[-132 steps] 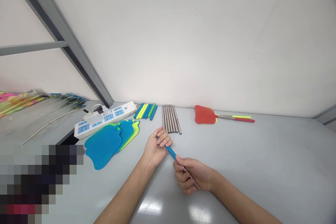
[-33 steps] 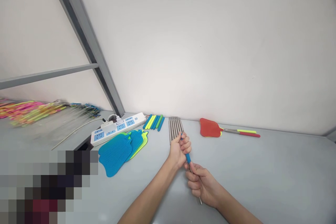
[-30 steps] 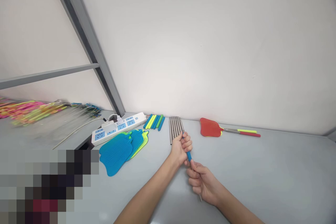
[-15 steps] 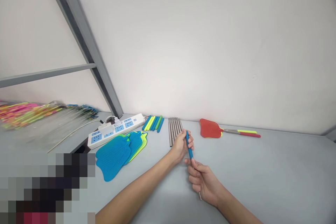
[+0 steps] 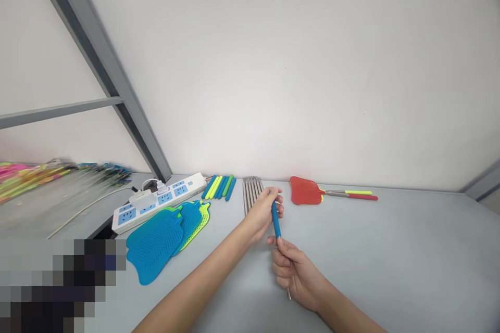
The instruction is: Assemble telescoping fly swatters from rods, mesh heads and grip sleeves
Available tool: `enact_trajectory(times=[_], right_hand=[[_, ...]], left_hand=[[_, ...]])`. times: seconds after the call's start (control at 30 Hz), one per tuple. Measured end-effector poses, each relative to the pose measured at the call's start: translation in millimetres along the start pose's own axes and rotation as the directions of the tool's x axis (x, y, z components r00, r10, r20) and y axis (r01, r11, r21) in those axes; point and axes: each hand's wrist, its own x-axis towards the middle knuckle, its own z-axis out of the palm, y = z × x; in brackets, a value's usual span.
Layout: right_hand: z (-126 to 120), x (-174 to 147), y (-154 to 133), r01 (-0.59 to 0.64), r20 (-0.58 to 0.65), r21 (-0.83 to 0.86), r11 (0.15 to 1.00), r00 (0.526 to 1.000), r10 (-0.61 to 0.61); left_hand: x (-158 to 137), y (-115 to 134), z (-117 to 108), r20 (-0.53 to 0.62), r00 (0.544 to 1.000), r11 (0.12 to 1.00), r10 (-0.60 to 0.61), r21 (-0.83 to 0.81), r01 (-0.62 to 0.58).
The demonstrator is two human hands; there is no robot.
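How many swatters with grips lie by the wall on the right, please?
2: the red swatter and the yellow swatter, its head mostly hidden underneath, beyond the right hand.

Open tabletop (image 5: 390, 260), front right — metal rods (image 5: 249, 192) near left fingers (image 5: 280, 207)

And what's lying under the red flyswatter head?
A yellow flyswatter head, it appears: a strip shows at the neck end of the red flyswatter head. Its remainder is covered, and anything further beneath can't be seen.
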Motion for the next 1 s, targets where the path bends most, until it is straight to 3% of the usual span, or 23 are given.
enact_trajectory(times=[0.23, 0.4, 0.63, 0.77, 0.83, 0.9, 0.97, 1.0], right_hand=[[14.7, -11.2, -6.5, -0.020, 0.074, -0.022, 1.000, 0.997, 0.021], [22.0, -21.7, -10.7, -0.078, 0.108, -0.051, 0.996, 0.991, 0.083], [14.3, -24.6, 1.5, -0.107, 0.224, 0.074, 0.992, 0.971, 0.088], [14.9, -26.3, -1.6, -0.132, 0.229, 0.100, 0.986, 0.968, 0.106], [17.9, -28.8, -7.4, -0.153, 0.220, 0.078, 0.985, 0.967, 0.133], [21.1, -31.4, -13.9, -0.178, 0.220, 0.030, 0.984, 0.961, 0.167], [23.7, -33.1, -19.7, -0.171, 0.234, -0.014, 0.985, 0.958, 0.169], [24.6, -33.5, -22.2, -0.142, 0.234, -0.021, 0.990, 0.962, 0.143]], left_hand=[[-14.2, 4.9, 10.0, 0.096, 0.991, 0.995, -0.097, 0.010, 0.096], [-26.5, 14.8, 17.2, 0.199, 0.978, 0.995, -0.065, -0.062, 0.078], [-34.1, 13.2, 19.4, 0.276, 0.957, 0.953, -0.085, -0.259, 0.159], [-32.7, 12.7, 18.2, 0.302, 0.946, 0.939, -0.113, -0.280, 0.201], [-32.2, 16.5, 17.2, 0.307, 0.944, 0.960, -0.123, -0.204, 0.192], [-32.7, 24.1, 12.8, 0.282, 0.951, 0.990, -0.128, -0.021, 0.139], [-34.2, 35.0, 1.7, 0.232, 0.963, 0.947, -0.137, 0.315, 0.059], [-35.1, 41.3, -7.0, 0.206, 0.972, 0.869, -0.114, 0.495, -0.003]])
